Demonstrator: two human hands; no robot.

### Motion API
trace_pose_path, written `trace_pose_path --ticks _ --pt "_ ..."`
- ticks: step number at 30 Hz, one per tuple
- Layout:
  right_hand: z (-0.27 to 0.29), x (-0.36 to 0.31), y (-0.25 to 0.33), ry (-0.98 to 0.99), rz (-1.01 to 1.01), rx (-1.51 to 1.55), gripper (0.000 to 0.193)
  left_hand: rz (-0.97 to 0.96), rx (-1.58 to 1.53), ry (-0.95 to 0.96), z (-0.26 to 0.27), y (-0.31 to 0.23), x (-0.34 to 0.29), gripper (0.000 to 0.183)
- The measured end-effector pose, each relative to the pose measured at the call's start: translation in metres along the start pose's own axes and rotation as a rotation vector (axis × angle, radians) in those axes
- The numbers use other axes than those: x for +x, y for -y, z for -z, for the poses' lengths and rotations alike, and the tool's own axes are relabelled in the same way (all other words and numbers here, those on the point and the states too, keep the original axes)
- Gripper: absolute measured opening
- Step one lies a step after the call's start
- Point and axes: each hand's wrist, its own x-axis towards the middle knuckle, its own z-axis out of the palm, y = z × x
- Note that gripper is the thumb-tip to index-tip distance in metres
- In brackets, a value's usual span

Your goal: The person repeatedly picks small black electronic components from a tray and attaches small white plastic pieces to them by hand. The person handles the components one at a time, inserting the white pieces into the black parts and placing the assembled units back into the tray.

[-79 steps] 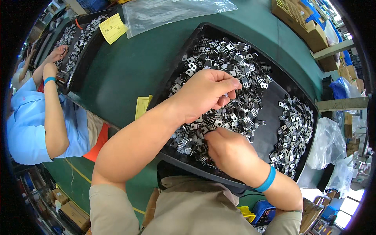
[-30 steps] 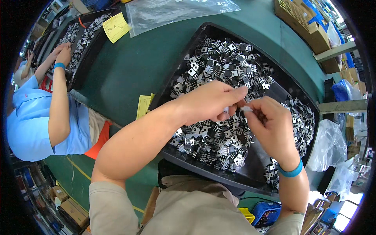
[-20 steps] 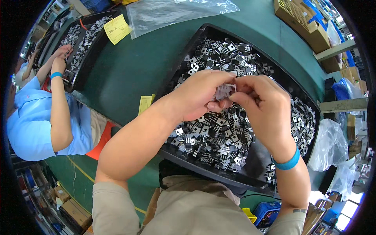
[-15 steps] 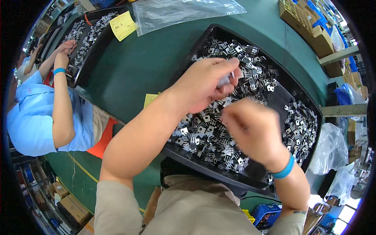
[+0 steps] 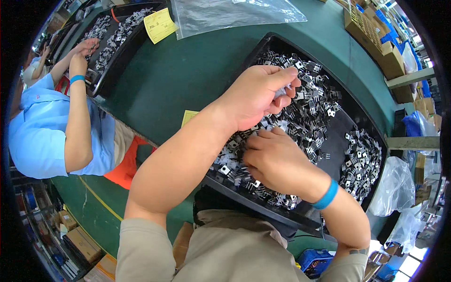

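Note:
A black tray [image 5: 359, 118] in front of me holds a large heap of transistors [image 5: 319, 101], small black bodies with metal tabs and thin legs. Over the heap, my left hand [image 5: 264, 96] is closed, thumb against the curled fingers. Something pale grey shows between them, too covered to name. Just below it, my right hand [image 5: 279, 160], with a blue band [image 5: 327, 195] at the wrist, reaches down into the transistors. Its fingers are bent and closed, and their tips are hidden among the parts, so what they grip cannot be made out.
A second pile of transistors [image 5: 362, 162] lies at the tray's right end. Beyond the tray are a clear plastic bag [image 5: 235, 16] and a yellow label [image 5: 159, 26]. At left, a co-worker in a blue shirt [image 5: 40, 134] handles parts at another black tray [image 5: 115, 66].
My right hand has moved left and down into the transistors, under my left hand. My left hand has shifted slightly right and stays closed. The whole view has shifted a little.

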Motion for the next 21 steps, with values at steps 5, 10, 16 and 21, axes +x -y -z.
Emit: trace_pose_path --ticks 5,10,16,21 --pt "0.023 -0.026 -0.001 0.141 -0.065 -0.08 0.008 -0.038 0.031 0.023 0.0 0.001 -0.001 0.029" --pt "0.018 0.005 0.011 -0.087 0.024 0.075 0.005 -0.029 0.038 -0.004 -0.002 -0.001 -0.002 0.029" --pt "-0.043 0.037 0.004 -0.082 0.258 0.058 0.019 -0.015 0.053 -0.035 -0.002 0.001 -0.001 0.029" --pt "-0.038 0.034 0.001 0.079 0.202 0.041 0.037 -0.012 0.061 -0.041 -0.002 0.002 -0.002 0.029"
